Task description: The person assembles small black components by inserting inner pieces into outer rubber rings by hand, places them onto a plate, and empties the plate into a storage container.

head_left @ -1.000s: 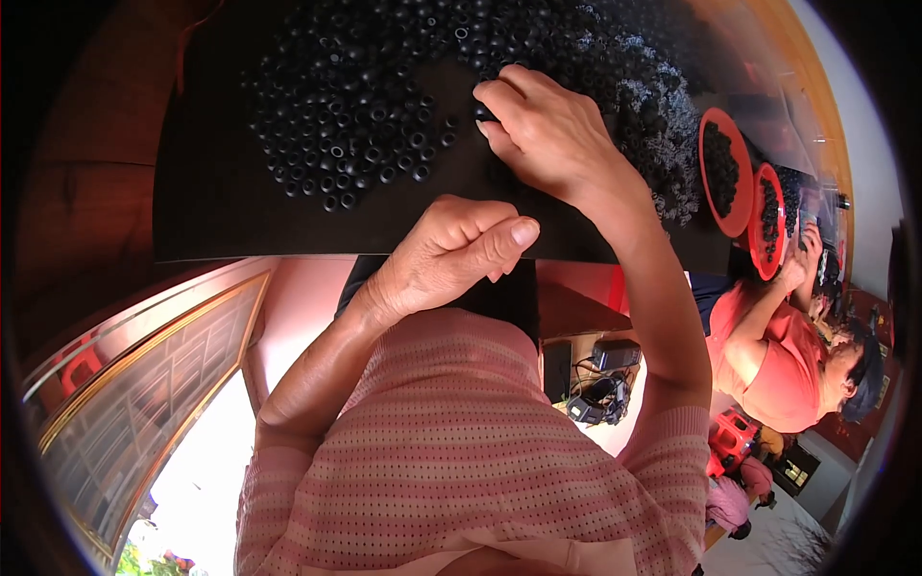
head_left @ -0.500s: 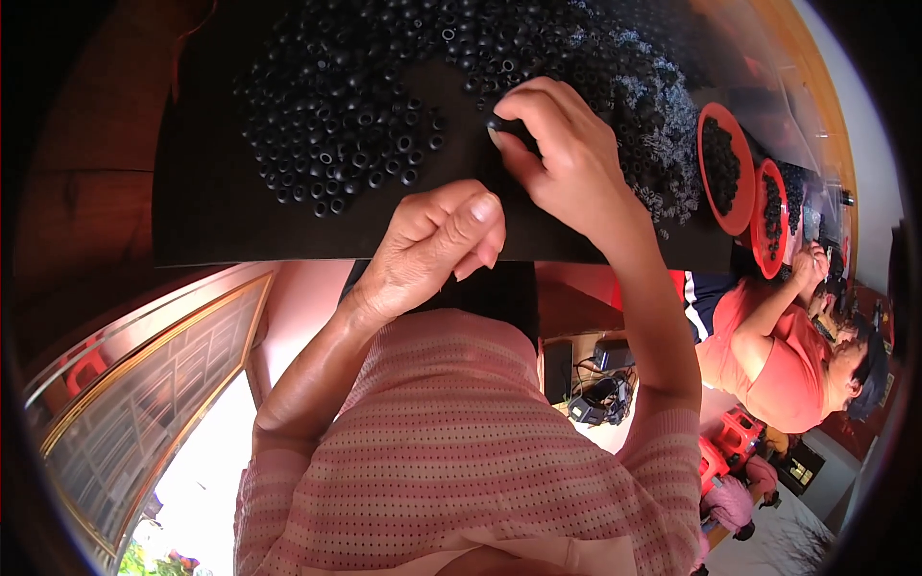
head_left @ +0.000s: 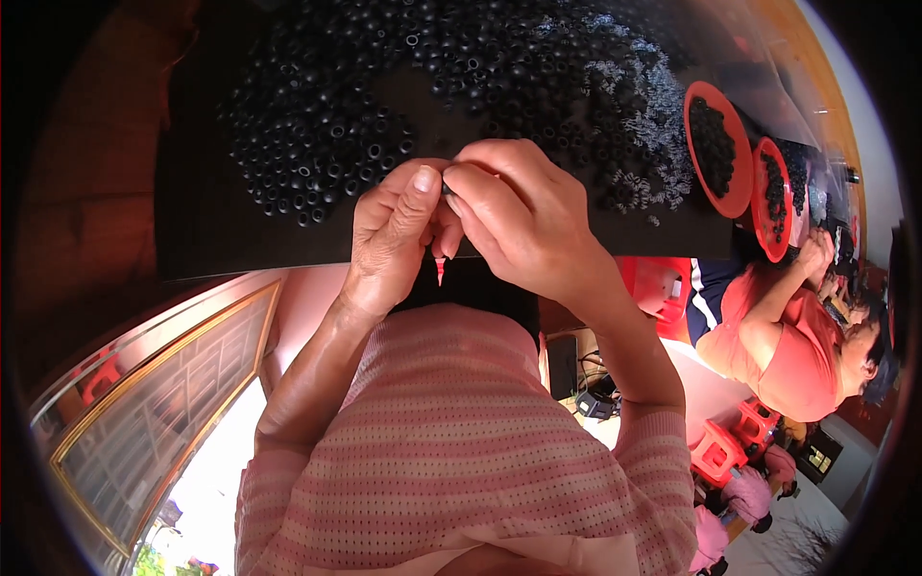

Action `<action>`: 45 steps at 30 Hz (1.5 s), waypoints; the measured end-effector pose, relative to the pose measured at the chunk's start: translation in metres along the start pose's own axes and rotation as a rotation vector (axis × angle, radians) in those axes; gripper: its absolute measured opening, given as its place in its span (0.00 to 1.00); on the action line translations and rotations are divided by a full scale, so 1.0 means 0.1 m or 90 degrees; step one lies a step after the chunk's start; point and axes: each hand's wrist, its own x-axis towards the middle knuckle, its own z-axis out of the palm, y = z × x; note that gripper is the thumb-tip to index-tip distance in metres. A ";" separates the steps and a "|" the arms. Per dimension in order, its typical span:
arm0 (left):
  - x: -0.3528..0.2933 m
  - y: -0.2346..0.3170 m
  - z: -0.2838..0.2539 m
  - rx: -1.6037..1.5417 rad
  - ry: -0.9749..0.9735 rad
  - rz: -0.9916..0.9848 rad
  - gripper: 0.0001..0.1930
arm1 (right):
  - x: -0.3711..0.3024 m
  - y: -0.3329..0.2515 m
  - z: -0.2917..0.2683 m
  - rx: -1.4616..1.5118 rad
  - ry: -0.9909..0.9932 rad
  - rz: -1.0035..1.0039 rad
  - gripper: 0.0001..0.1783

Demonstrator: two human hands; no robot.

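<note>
My hands meet just above the near edge of the dark tabletop [head_left: 221,240]. My right hand [head_left: 523,206] is closed in a pinch on a small black bead-like piece [head_left: 448,189], mostly hidden by the fingertips. Touching it from the other side is my left hand [head_left: 396,216], curled closed with the thumb on top; what its fingers hold is hidden. A small red pointed thing [head_left: 441,271] shows below the fingers; I cannot tell whether it is held. Beyond my hands lies a wide heap of small black hollow pieces [head_left: 317,158].
Small pale coils, seemingly springs [head_left: 658,110], are scattered on the right. Two red bowls, the nearer-left one [head_left: 738,197] and another [head_left: 762,226], hold black pieces at the table's right side. A person in an orange shirt [head_left: 778,355] sits beyond them, near red stools [head_left: 718,451].
My right hand has come back from the edge of the heap, down and to the left, with the black piece. It now meets my left hand, which has shifted slightly left.
</note>
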 end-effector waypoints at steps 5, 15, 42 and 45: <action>-0.01 0.00 -0.03 -0.097 -0.018 0.006 0.21 | -0.05 -0.08 -0.17 0.184 0.011 0.176 0.20; 0.02 -0.02 -0.16 -0.201 -0.175 -0.010 0.17 | -0.02 -0.21 -0.16 0.233 -0.038 0.179 0.18; -0.02 0.04 -0.07 -0.164 -0.126 -0.066 0.16 | -0.13 -0.14 -0.08 0.240 0.025 0.179 0.15; 0.00 0.05 -0.07 -0.124 -0.125 -0.029 0.16 | -0.04 0.21 -0.39 0.104 0.014 0.213 0.08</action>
